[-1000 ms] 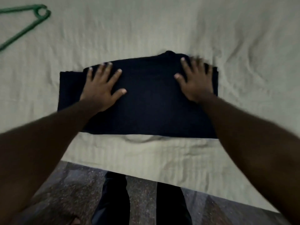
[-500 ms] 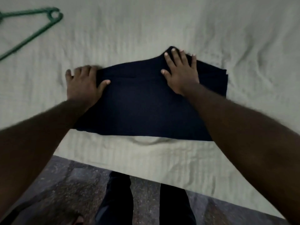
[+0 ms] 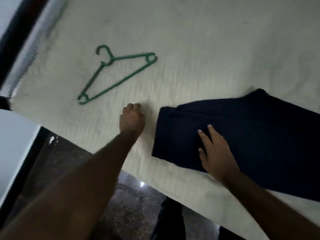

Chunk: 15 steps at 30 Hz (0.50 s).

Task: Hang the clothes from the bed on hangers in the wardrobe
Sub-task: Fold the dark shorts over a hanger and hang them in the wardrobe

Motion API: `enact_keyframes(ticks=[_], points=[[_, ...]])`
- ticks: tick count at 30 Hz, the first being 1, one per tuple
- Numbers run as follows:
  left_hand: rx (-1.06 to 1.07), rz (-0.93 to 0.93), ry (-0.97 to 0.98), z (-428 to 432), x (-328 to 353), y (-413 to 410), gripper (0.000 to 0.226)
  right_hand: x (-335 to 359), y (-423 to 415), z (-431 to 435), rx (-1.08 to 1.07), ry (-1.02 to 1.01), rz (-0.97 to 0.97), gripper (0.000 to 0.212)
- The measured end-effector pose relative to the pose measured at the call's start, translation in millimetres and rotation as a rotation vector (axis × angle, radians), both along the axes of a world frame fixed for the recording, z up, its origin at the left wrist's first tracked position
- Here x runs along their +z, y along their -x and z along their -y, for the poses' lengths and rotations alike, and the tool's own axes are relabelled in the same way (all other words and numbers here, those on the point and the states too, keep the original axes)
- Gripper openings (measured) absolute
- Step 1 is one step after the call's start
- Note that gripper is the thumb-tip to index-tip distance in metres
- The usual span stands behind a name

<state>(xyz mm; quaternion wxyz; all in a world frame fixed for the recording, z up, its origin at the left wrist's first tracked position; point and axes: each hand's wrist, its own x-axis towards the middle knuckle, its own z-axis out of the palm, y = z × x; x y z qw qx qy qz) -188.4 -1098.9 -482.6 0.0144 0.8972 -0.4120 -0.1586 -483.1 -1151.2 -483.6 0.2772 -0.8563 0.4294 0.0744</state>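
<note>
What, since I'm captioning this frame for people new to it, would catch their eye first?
A green hanger lying flat on the pale bed sheet, upper left, stands out most. To its right a folded dark navy garment lies near the bed's edge, with the right hand flat on it. The left hand is over the sheet between them, touching neither.

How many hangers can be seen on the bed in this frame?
1. The green hanger lies flat on the bed sheet, beyond and to the left of the left hand, apart from the folded dark garment. Others may lie outside the frame.
</note>
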Motion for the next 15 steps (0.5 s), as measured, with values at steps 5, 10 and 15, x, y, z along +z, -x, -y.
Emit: enact_keyframes(ticks=[5,10,15], points=[[0.053,0.051,-0.020,-10,11,-71,0.042,19,-116,-4,0.032,-0.272,-0.160,0.081],[0.118,0.053,-0.098,-5,9,-131,0.050,14,-153,-7,-0.035,-0.368,-0.322,0.086],[0.017,0.146,-0.279,-3,-3,-170,0.039,7,-149,-1,0.004,-0.336,-0.316,0.084]])
